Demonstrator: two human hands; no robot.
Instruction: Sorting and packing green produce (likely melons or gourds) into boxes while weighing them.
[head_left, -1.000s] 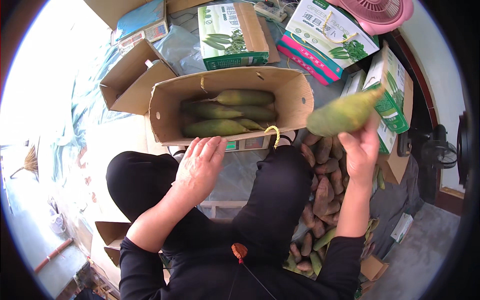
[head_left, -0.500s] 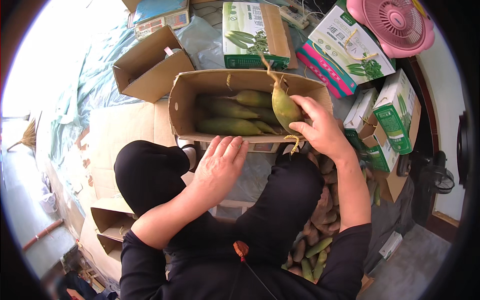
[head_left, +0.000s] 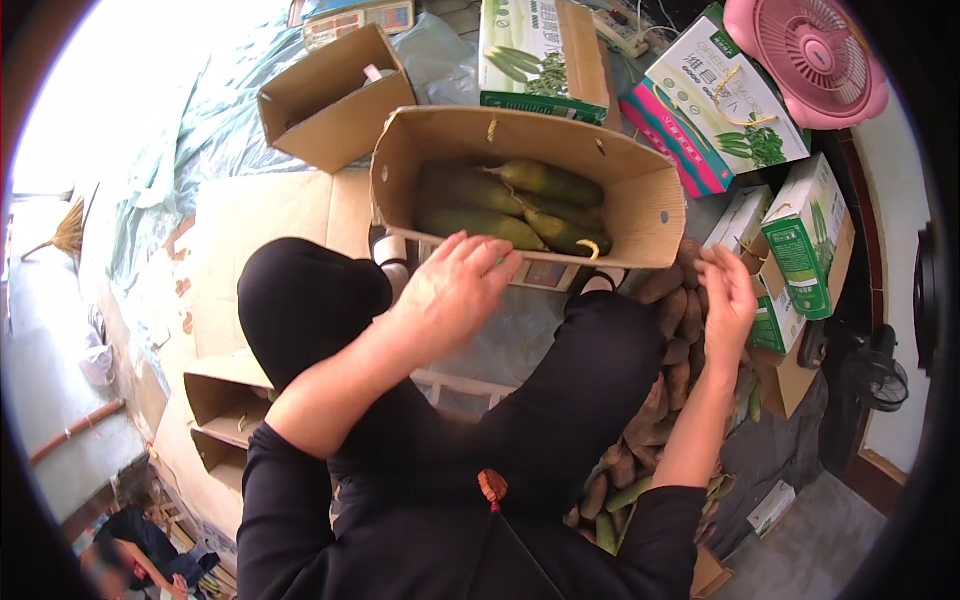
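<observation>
Right now we have our left hand (head_left: pixel 455 290) spread open at the near wall of the open cardboard box (head_left: pixel 640 215), fingers apart and gripping nothing, fingertips at the rim. Our right hand (head_left: pixel 728 300) hangs empty too, fingers loosely parted, beside the box's right corner and above the heap of brown and green husked stalks (head_left: pixel 680 330) on the floor by our right knee. Inside the box, several green stalks (head_left: pixel 520 205) lie lengthwise, packed toward the middle and far wall. We judge the near wall could buckle if the left hand leans on it, tipping the box; a careless right-hand grab could also send the heap sliding toward the printed cartons (head_left: pixel 800 240) stacked alongside.
</observation>
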